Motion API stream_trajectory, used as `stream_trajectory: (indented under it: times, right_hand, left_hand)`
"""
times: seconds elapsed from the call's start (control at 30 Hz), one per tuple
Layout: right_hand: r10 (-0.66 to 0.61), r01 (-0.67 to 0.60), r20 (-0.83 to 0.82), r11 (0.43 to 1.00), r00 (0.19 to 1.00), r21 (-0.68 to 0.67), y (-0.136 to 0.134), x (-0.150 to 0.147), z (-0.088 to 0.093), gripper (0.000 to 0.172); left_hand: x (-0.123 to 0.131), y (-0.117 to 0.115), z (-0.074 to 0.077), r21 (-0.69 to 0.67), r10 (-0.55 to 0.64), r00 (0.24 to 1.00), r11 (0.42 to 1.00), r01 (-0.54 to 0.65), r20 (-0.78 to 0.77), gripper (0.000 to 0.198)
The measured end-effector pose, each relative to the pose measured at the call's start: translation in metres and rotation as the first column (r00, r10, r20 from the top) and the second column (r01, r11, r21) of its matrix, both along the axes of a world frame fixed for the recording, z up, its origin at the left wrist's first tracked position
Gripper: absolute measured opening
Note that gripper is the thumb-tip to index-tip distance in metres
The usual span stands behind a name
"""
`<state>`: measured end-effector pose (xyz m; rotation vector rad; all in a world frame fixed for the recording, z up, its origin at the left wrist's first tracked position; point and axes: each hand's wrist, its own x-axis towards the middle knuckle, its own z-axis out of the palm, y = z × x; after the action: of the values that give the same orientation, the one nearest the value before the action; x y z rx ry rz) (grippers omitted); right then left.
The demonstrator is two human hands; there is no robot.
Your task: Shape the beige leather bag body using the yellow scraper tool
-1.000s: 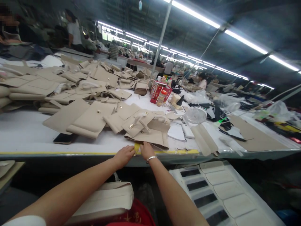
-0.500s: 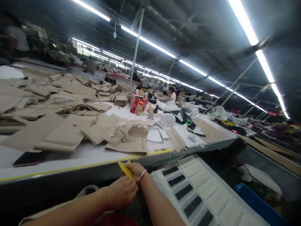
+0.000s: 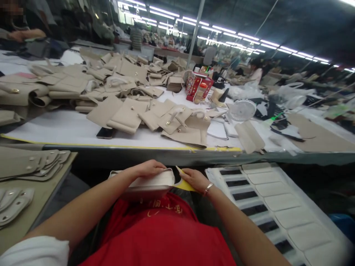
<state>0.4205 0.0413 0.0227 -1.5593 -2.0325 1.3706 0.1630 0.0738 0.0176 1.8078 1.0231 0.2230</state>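
Note:
A boxy cream-coloured bag piece (image 3: pixel 163 179) rests at my lap, against a red apron (image 3: pixel 166 236). My left hand (image 3: pixel 149 168) lies over its upper edge with the fingers bent round it; part of the fingers is hidden. In my right hand (image 3: pixel 194 179), a thin yellow strip (image 3: pixel 185 186) is pinched between thumb and fingers. The strip's near end reaches the right corner of the bag piece, and I cannot tell whether they are joined. A bracelet circles my right wrist.
Beyond a white table edge (image 3: pixel 133 145) lie heaped beige bag pieces (image 3: pixel 124 114), a dark phone (image 3: pixel 105 133), a red box (image 3: pixel 198 87) and a clear round plastic part (image 3: pixel 242 109). Cream panels with dark strips (image 3: pixel 249 199) stand at right. Strap pieces (image 3: pixel 19 162) lie on a board at left.
Both hands were together on the yellow strip by the table edge. My left hand has left it for the cream bag piece; my right keeps the strip. The view has tilted down and turned left.

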Motion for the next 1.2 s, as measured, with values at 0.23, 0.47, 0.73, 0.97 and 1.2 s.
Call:
stream_trajectory:
  times: [0.23, 0.47, 0.73, 0.97, 1.2]
  right_hand:
    - [0.054, -0.209, 0.576, 0.956, 0.815, 0.205, 0.026, -0.039, 0.002, 0.05]
    - [0.015, -0.175, 0.623, 0.965, 0.782, 0.196, 0.03, -0.043, -0.018, 0.056]
    - [-0.138, 0.047, 0.504, 0.981, 0.853, 0.189, 0.016, -0.001, -0.034, 0.065]
    - [-0.172, 0.098, 0.383, 0.974, 0.908, 0.203, 0.005, -0.012, -0.039, 0.064]
    - [-0.064, -0.046, 0.464, 0.974, 0.883, 0.222, 0.02, -0.032, -0.026, 0.056]
  left_hand:
    - [-0.004, 0.013, -0.005, -0.297, -0.025, 0.989, 0.952, 0.068, 0.146, 0.042]
    - [0.001, 0.007, -0.013, -0.099, -0.052, 0.994, 0.993, 0.062, 0.1, 0.043]
    - [0.027, -0.01, 0.009, 0.543, -0.369, 0.917, 0.744, 0.389, -0.151, 0.036]
    - [0.012, -0.007, -0.003, 0.59, -0.362, 0.894, 0.673, 0.446, -0.262, 0.037]
    - [0.01, -0.015, -0.014, 0.641, -0.253, 0.928, 0.671, 0.372, -0.273, 0.037]
